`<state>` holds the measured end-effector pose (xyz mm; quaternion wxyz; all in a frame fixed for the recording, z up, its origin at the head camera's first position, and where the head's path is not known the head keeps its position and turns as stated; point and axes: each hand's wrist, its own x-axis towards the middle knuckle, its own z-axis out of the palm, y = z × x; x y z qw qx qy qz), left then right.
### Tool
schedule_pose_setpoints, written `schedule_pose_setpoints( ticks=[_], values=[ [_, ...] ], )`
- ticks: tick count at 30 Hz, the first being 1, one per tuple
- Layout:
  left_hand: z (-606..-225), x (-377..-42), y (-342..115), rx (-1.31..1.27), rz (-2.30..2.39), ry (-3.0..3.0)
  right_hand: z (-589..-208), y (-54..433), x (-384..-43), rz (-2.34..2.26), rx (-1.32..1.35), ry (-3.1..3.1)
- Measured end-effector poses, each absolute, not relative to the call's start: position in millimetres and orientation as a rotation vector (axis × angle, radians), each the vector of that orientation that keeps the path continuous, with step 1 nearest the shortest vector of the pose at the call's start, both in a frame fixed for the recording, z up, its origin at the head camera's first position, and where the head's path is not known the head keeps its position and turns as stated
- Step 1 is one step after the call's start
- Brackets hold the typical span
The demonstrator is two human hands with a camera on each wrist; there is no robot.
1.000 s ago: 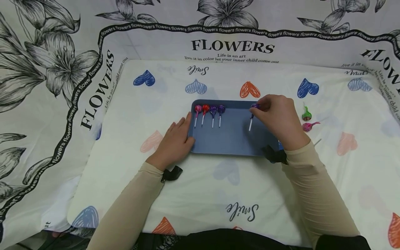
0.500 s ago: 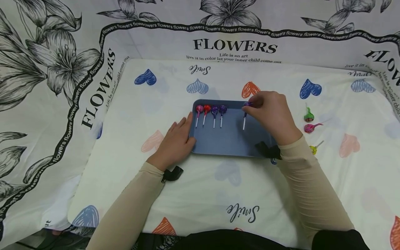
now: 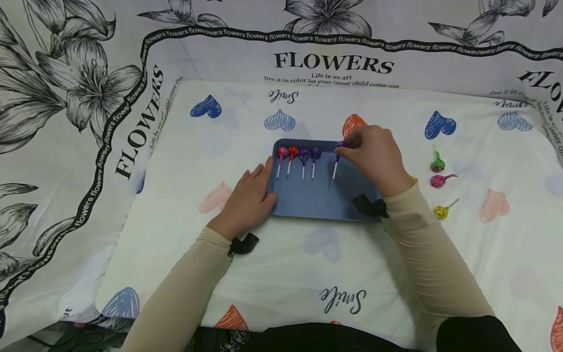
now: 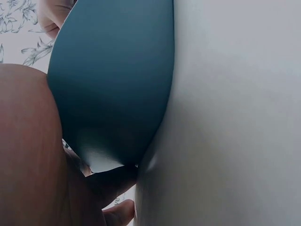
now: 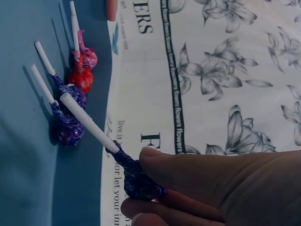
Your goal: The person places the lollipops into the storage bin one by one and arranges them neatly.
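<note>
My right hand pinches a purple lollipop by its wrapped head, thumb on one side and fingers on the other. Its white stick points toward me over the blue-grey tray. Along the tray's far left part lie a pink lollipop, a red lollipop and two purple lollipops, sticks toward me. My left hand rests with its fingers extended against the tray's left edge. In the left wrist view the tray's outer wall stands beside the thumb.
To the right of the tray, on the heart-print cloth, lie a green lollipop, a pink lollipop and a yellow lollipop. A bit of another yellow thing peeks out beside the right wrist.
My right hand has moved left over the tray with the purple lollipop, closer to the row. The yellow lollipop at the right has come out from behind the arm. The left hand stays put.
</note>
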<state>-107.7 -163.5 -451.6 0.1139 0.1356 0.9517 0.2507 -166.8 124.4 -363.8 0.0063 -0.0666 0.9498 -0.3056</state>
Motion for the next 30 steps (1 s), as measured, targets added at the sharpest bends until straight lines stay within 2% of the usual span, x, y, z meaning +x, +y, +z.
schedule_pose_setpoints(
  ticks=[30],
  values=[
    [-449, -109, -164, 0.404, 0.739, 2.778, -396, 115, -190, -0.848, -0.185, 2.941]
  ],
)
